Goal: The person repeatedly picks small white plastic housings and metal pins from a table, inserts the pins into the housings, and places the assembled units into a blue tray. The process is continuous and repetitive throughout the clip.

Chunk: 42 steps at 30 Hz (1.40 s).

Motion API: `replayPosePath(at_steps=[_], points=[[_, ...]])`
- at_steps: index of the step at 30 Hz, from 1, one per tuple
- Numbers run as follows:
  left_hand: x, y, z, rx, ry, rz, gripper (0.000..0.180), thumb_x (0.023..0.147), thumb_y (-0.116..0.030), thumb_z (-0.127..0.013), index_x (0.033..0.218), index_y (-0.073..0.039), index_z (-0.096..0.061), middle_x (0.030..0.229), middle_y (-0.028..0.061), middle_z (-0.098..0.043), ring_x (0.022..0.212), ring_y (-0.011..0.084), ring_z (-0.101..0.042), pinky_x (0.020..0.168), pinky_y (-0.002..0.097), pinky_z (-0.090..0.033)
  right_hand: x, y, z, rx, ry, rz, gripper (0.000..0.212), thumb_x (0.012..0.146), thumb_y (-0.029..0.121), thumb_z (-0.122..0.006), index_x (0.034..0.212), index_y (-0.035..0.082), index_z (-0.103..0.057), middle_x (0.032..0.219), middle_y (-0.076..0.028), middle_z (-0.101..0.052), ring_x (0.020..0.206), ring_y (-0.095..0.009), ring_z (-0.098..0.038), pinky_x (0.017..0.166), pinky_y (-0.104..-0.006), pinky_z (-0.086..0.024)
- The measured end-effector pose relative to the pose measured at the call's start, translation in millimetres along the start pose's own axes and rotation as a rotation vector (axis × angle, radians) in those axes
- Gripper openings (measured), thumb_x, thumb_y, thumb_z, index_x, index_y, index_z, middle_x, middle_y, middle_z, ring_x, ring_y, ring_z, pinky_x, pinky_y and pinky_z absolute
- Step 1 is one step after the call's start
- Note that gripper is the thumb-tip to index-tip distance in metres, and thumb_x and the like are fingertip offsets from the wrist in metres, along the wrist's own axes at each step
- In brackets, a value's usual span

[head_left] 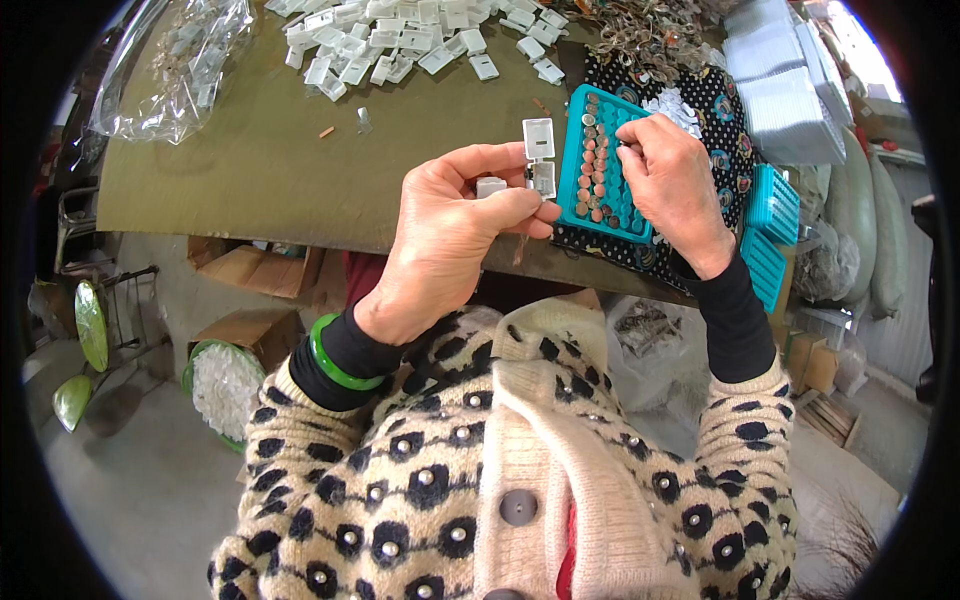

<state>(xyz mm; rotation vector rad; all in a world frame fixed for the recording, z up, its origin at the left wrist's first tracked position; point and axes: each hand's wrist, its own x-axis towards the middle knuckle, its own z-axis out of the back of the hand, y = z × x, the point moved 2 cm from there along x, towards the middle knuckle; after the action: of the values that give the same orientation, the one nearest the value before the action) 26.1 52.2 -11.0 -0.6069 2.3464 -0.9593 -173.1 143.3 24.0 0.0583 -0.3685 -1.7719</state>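
Note:
Between the thumb and fingers of my left hand (440, 225) is a small white hinged plastic case (539, 140), its lid swung up. A second white plastic piece (490, 187) shows inside the same hand. Just right of the case lies a teal tray (574, 120) with rows of small hollows. Copper-coloured and greyish round pieces (587, 170) fill its left rows. Over the tray's right side, my right hand (680, 185) has thumb and forefinger pinched together. Whatever sits between those fingertips is too small to make out.
White plastic cases (400, 45) are heaped at the far side of the table (250, 190), beside a clear bag (170, 90). Tangled scraps (650, 35) and stacked white trays (785, 110) lie far right. More teal trays (775, 205) stand right of my right hand, past a dotted cloth (728, 150).

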Motion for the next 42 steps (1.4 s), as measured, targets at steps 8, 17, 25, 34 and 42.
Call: replayPosePath(at_steps=[8, 17, 25, 34, 42], points=[[-1.4, 1.0, -5.4, 0.027, -0.016, -0.017, 0.029, 0.082, 0.009, -0.065, 0.11, 0.009, -0.063, 0.088, 0.0095, -0.065, 0.077, 0.0213, -0.071, 0.067, 0.0288, -0.06, -27.2, 61.9, -4.5, 0.442, -0.344, 0.079, 0.021, 0.078, -0.007, -0.07, 0.096, 0.002, -0.065, 0.09, -0.01, -0.064, 0.07, -0.019, -0.065, 0.058, -0.0283, -0.053], [-12.2, 4.5, -11.2, 0.044, 0.019, -0.036, 0.029, 0.083, 0.008, -0.065, 0.112, 0.007, -0.064, 0.091, 0.0091, -0.065, 0.078, 0.0193, -0.07, 0.069, 0.0288, -0.06, -35.4, 70.5, -20.5, 0.398, -0.433, 0.184, 0.019, 0.08, -0.007, -0.071, 0.096, 0.001, -0.065, 0.09, -0.01, -0.064, 0.073, -0.017, -0.063, 0.062, -0.0277, -0.052], [-17.7, 5.0, -14.1, 0.034, 0.018, -0.014, 0.03, 0.084, 0.006, -0.066, 0.114, 0.007, -0.063, 0.097, 0.0136, -0.069, 0.079, 0.0195, -0.071, 0.07, 0.0291, -0.06, -42.4, 70.6, -12.6, 0.497, -0.413, 0.123, 0.017, 0.079, -0.008, -0.068, 0.092, 0.0, -0.062, 0.087, -0.011, -0.061, 0.077, -0.026, -0.063, 0.066, -0.0321, -0.052], [-16.6, 7.9, -7.0, 0.039, 0.03, 0.032, 0.016, 0.085, 0.0, -0.069, 0.101, 0.001, -0.064, 0.084, 0.0073, -0.066, 0.065, 0.0122, -0.062, 0.052, 0.024, -0.05, -30.6, 55.3, -6.2, 0.822, -0.151, 0.035, 0.008, 0.085, -0.004, -0.063, 0.091, 0.001, -0.062, 0.084, -0.007, -0.062, 0.074, -0.016, -0.062, 0.062, -0.0282, -0.049], [-5.8, 8.1, 7.8, -0.272, 0.138, 0.236, 0.012, 0.078, 0.002, -0.056, 0.087, -0.006, -0.058, 0.074, 0.0048, -0.058, 0.054, 0.0118, -0.047, 0.046, 0.0246, -0.034, 24.1, 6.0, -19.8, 0.002, -0.439, 0.235, 0.019, 0.078, -0.006, -0.063, 0.095, 0.003, -0.066, 0.09, -0.008, -0.059, 0.084, -0.025, -0.062, 0.07, -0.035, -0.052]])
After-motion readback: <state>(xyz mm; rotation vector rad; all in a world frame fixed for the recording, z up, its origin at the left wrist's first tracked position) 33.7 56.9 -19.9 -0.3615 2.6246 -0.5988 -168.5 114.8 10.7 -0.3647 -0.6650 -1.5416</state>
